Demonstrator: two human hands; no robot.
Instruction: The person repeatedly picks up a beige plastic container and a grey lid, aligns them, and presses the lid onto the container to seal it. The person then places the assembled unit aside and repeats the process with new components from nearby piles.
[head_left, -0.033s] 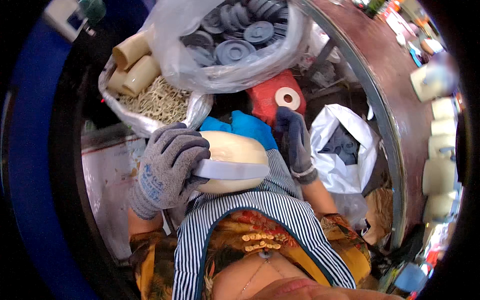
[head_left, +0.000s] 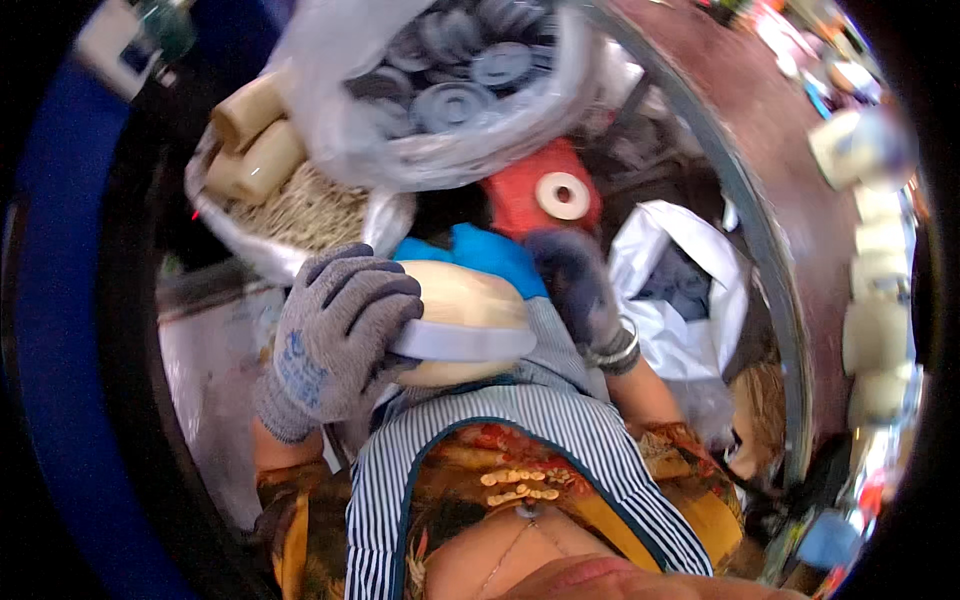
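Observation:
My left hand [head_left: 340, 325], in a grey knitted glove, grips a rounded cream plastic container [head_left: 465, 285] by the near end of a pale lavender, handle-like strip [head_left: 470, 341] across it. The container rests over my lap on the striped apron [head_left: 440, 440]. To its right, my gloved right hand [head_left: 572, 275] is smeared by motion and touches nothing that I can make out. Just beyond it lies a red bag [head_left: 520, 190] with a cream ring [head_left: 562, 195] on top. Blue cloth [head_left: 490, 260] shows behind the container.
A clear plastic bag [head_left: 370, 160] of grey round lids [head_left: 455, 105] stands ahead. Left of it, a sack [head_left: 270, 262] holds small beige pieces and several cream tubes [head_left: 270, 160]. A white bag [head_left: 625, 260] of dark parts is at right, inside a metal table edge [head_left: 745, 200].
My right hand has drawn back a little from the cream ring, toward me and left. The left hand keeps its grip on the container. The whole view has shifted slightly.

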